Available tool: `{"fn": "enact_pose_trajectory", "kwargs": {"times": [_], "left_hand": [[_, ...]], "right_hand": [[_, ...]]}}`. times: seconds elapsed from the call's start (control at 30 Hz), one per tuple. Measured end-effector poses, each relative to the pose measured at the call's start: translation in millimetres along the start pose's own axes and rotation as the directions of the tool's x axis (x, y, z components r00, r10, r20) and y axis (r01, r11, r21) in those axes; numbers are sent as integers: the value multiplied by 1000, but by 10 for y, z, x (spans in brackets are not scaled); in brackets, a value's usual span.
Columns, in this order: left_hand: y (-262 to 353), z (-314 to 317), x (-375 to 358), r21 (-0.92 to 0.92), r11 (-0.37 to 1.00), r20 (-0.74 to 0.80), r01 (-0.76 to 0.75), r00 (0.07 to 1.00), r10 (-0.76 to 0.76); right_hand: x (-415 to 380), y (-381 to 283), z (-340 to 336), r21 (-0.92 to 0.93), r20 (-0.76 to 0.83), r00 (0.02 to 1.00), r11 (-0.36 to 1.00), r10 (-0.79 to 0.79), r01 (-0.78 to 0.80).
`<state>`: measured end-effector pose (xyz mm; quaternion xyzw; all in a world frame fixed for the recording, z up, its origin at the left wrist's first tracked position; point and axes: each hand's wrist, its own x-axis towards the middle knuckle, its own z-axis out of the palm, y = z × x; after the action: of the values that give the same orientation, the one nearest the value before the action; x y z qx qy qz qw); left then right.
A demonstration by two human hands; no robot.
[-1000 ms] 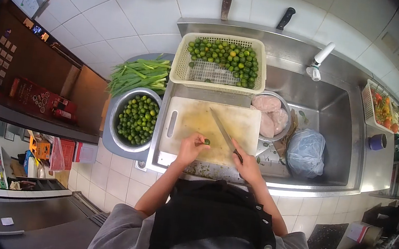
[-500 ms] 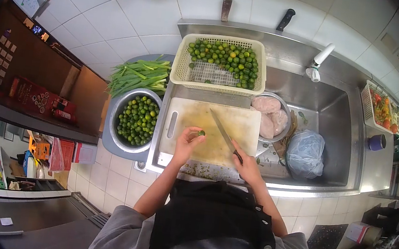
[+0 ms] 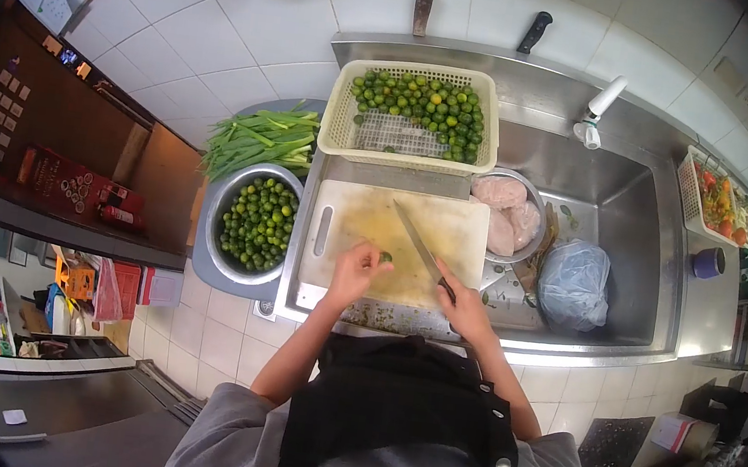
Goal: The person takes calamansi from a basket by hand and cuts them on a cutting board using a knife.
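Note:
A small green lime (image 3: 385,257) is pinched in the fingertips of my left hand (image 3: 355,271), over the white cutting board (image 3: 349,207). My right hand (image 3: 466,308) is closed around the dark handle of a knife (image 3: 418,241). Its blade points up and to the left across the board, apart from the lime. Yellowish juice stains the board's middle. Beyond the board stands a cream plastic basket (image 3: 334,140) with many limes in it. To the left, a metal bowl (image 3: 211,242) holds more whole limes.
Green onions (image 3: 259,140) lie at the left. Right of the board, a metal bowl of raw chicken (image 3: 522,222) and a tied plastic bag (image 3: 573,286) sit in the sink (image 3: 634,321), under a white faucet (image 3: 603,103). A vegetable basket (image 3: 692,217) stands at far right.
My left hand has shifted slightly right and down with the lime, and has turned a little. The knife and my right hand stay almost where they were.

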<state>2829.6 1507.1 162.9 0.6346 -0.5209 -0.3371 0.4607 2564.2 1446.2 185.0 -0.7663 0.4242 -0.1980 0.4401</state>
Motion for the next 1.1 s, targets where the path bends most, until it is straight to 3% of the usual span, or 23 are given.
{"fn": "enact_pose_trajectory", "kwargs": {"times": [0.03,0.1,0.13,0.2,0.33,0.43,0.5,0.6,0.63,0.77,0.83,0.93,1.1], "left_hand": [[24,-12,-2,-1,1000,0,0,1000,0],[72,-41,6,235,972,-2,23,1000,-23],[75,-15,11,234,972,0,23,1000,-23],[83,55,12,-272,950,-55,152,983,-173],[186,45,11,-224,961,-67,164,981,-183],[107,27,13,-133,988,-54,75,995,-83],[52,18,13,-227,965,-1,129,991,-133],[161,65,-43,-349,925,52,151,989,-142],[160,92,-61,-351,924,55,152,988,-142],[158,190,-158,-286,953,115,101,991,-71],[170,199,-174,-197,971,156,135,982,-105],[261,205,-178,-198,973,153,115,985,-85],[443,159,-174,-96,995,127,11,992,1]], "right_hand": [[-2,-18,-11,-1,1,1000,1000,0,0],[-1,-66,-45,6,40,998,998,55,-55],[-3,-60,-44,6,39,998,998,57,-57],[-2,-36,-22,-1,12,1000,1000,20,-20],[-7,5,-3,-22,-4,1000,1000,-1,1],[-10,-30,2,-22,42,998,999,49,-48],[-23,-39,109,108,-113,993,994,21,-9],[60,-189,201,31,-140,981,991,134,-131],[100,-250,241,209,-138,973,965,187,-156],[252,-356,242,332,8,970,914,244,-233],[282,-388,248,427,157,930,826,333,-368],[275,-399,298,494,137,944,806,300,-327],[267,-405,344,427,87,959,860,269,-280]]}}
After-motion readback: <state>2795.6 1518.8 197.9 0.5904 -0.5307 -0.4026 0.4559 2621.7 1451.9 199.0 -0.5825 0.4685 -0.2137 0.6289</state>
